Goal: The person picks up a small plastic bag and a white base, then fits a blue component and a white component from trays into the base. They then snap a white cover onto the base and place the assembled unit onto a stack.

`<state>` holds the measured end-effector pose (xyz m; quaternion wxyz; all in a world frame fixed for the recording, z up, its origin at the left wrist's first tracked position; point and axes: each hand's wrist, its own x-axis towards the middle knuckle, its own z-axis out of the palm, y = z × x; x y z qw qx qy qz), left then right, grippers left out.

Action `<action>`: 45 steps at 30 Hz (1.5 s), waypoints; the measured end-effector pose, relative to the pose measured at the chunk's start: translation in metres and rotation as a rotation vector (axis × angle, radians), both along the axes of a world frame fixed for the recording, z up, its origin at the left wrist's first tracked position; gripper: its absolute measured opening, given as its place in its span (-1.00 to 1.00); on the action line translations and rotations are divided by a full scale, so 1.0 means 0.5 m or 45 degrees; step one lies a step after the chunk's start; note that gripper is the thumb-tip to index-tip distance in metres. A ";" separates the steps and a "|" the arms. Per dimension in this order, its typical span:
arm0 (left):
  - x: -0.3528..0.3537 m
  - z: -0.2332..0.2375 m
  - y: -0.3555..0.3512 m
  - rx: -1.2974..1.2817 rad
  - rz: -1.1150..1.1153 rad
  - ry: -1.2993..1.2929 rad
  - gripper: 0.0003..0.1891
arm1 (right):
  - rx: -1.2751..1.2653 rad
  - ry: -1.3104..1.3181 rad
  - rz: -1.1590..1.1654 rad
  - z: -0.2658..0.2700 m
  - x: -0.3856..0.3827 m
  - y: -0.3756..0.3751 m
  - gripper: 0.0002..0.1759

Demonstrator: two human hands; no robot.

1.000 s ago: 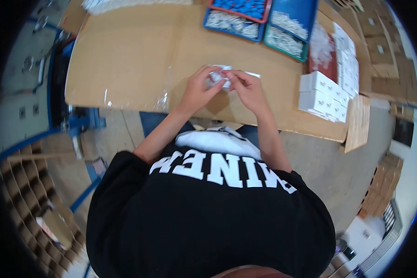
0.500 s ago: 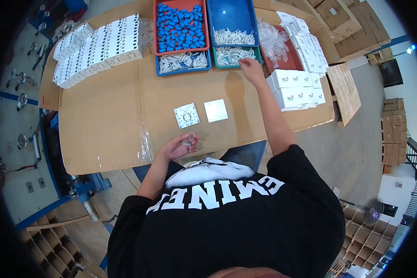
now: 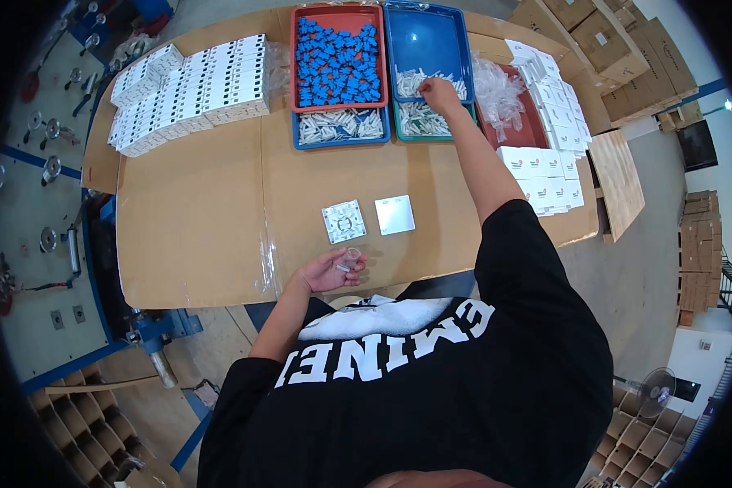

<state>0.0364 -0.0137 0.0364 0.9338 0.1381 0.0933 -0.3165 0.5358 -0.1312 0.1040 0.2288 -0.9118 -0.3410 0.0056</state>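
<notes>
My left hand point(image 3: 327, 272) is at the table's near edge, its fingers curled round a small clear plastic bag point(image 3: 352, 258) with a small white piece in it. Beyond it lie a square white plate with fittings point(image 3: 344, 222) and a flat white square cover point(image 3: 395, 215), side by side. My right hand point(image 3: 440, 96) reaches over the front of a blue tray point(image 3: 428, 37) of small white parts point(image 3: 409, 82). Its fingers are pinched together at these parts; what is between them is too small to make out.
A red tray point(image 3: 295, 69) of blue pieces stands on a blue tray of white plugs point(image 3: 342, 127). Under the right wrist is a green tray point(image 3: 424, 137). Clear bags point(image 3: 496, 96) lie in a red bin. White boxes point(image 3: 189, 92) are stacked left, more boxes point(image 3: 541, 175) right.
My right hand has moved farther from me, from the green tray to the blue tray behind it. My left hand keeps its hold on the bag. The camera view has shifted slightly.
</notes>
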 end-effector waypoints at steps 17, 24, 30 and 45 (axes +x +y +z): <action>0.008 -0.027 0.005 -0.146 -0.020 0.041 -0.46 | 0.136 0.037 0.025 0.025 0.003 -0.014 -0.79; 0.004 -0.036 0.001 -0.173 0.049 0.219 -0.39 | 0.801 0.734 -0.110 0.078 -0.253 -0.033 -0.78; 0.006 -0.021 0.004 -0.166 0.033 -0.031 -0.34 | 0.521 1.263 0.279 0.050 -0.603 -0.102 -0.88; -0.001 -0.029 -0.002 -0.022 0.076 -0.097 -0.40 | 0.002 1.207 0.324 0.055 -0.711 -0.058 -0.92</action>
